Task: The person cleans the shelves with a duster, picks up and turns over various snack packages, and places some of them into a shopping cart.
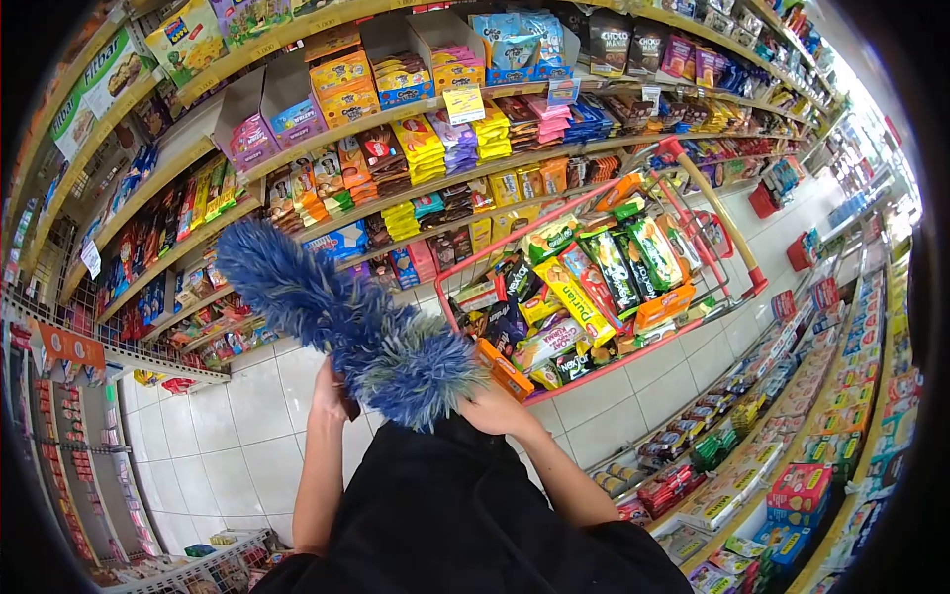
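A fluffy blue duster with paler, greenish-grey tufts at its near end stretches in front of my body, up and to the left toward the shelves. My left hand is closed at its underside, next to a short dark piece that looks like a handle. On the other side, my right hand grips the near end, its fingertips buried in the fibres. Just beyond that hand stands a red-framed shopping cart heaped with packaged snacks, among them a yellow packet and an orange box.
Shelves of chocolate and biscuit packs curve across the front and left. More stocked shelves run along the right. A white wire basket sits at lower left. The floor is white tile. Red baskets stand farther down the aisle.
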`<state>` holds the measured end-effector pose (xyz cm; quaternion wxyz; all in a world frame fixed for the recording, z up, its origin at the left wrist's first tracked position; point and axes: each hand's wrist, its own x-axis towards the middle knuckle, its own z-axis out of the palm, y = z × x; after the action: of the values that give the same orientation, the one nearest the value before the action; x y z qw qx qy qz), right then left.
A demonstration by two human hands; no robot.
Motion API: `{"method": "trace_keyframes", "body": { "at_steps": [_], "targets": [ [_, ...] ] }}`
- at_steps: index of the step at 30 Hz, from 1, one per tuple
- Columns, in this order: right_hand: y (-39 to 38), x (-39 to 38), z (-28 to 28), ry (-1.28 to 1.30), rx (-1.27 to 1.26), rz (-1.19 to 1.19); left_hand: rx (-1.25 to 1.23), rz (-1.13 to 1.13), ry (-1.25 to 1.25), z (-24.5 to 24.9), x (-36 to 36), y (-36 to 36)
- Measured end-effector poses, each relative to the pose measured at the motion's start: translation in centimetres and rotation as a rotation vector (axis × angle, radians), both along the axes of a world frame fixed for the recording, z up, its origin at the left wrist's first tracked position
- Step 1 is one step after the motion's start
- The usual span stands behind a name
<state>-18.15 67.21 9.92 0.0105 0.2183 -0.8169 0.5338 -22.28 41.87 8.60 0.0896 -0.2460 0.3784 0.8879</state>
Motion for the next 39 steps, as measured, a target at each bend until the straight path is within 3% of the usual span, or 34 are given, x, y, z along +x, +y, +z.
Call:
{"method": "trace_keyframes", "body": {
  "at_steps": [3, 8, 10, 12, 14, 16, 18, 19, 22, 23, 26, 28, 30, 31, 32, 34, 35, 38, 39],
  "targets": [
    [-0.9, -0.3, -0.7, -0.026, 0.109, 0.068, 0.294, -0.048, 0.079, 4.4, 0.9, 2.9],
    [-1.9, 0.2, -0.1, -0.256, 0.363, 0.046, 0.420, -0.040, 0.202, -0.5, -1.5, 0.8],
    [-1.5, 0.1, -0.7, -0.320, 0.475, 0.003, 0.398, -0.003, 0.222, 0.3, -1.1, 0.5],
    [-1.0, 0.1, -0.6, -0.246, 0.403, -0.115, 0.428, 0.057, 0.175, -0.2, -0.3, -0.4],
    [-0.6, -0.1, -0.5, -0.251, 0.401, -0.185, 0.680, -0.275, 0.332, -0.5, 1.2, -1.9],
    [-0.1, -0.4, -0.8, -0.329, 0.469, -0.211, 0.638, -0.379, 0.181, 1.8, 2.0, -0.5],
    [0.5, -0.1, -1.3, -0.293, 0.390, -0.222, 0.547, -0.462, 0.077, 1.7, 1.6, -1.1],
    [0.7, 0.2, -0.9, -0.252, 0.348, -0.223, 0.630, -0.511, 0.128, 0.4, 1.4, -1.5],
    [0.9, 0.6, -2.2, -0.010, 0.232, -0.210, 0.388, -0.360, -0.151, -0.7, 1.3, -2.5],
    [0.8, 0.9, -2.8, 0.091, 0.190, -0.202, 0.274, -0.408, -0.151, -0.7, 1.9, -2.9],
    [1.2, 0.4, -2.5, -0.196, 0.412, -0.192, 0.129, -0.611, 0.104, 0.5, 1.5, -3.4],
    [0.8, 0.2, -1.3, -0.153, 0.388, -0.243, 0.203, -0.446, 0.145, 1.5, 1.2, -3.2],
    [0.7, 0.5, -1.9, -0.122, 0.302, -0.260, 0.346, -0.159, 0.007, 1.9, 0.0, -2.9],
    [0.6, 0.7, -1.6, -0.144, 0.287, -0.227, 0.377, -0.100, 0.083, 3.3, -0.3, -1.8],
    [0.4, 0.8, -1.3, -0.106, 0.253, -0.206, 0.466, -0.252, 0.253, 0.5, -0.7, -3.5],
    [-0.3, 0.8, -0.8, -0.031, 0.184, -0.165, 0.179, -0.038, 0.200, 0.6, -1.6, -1.9],
    [-0.6, 0.5, -2.3, 0.036, 0.182, -0.133, 0.164, -0.036, 0.228, 0.8, -1.1, -1.1],
    [-1.4, 0.1, -0.5, -0.268, 0.396, -0.183, 0.050, 0.031, 0.063, 1.3, -0.9, 0.5],
    [-1.6, 0.0, -1.0, -0.283, 0.463, -0.191, 0.124, 0.027, 0.046, 0.9, -1.1, 0.4]
  ]
}}
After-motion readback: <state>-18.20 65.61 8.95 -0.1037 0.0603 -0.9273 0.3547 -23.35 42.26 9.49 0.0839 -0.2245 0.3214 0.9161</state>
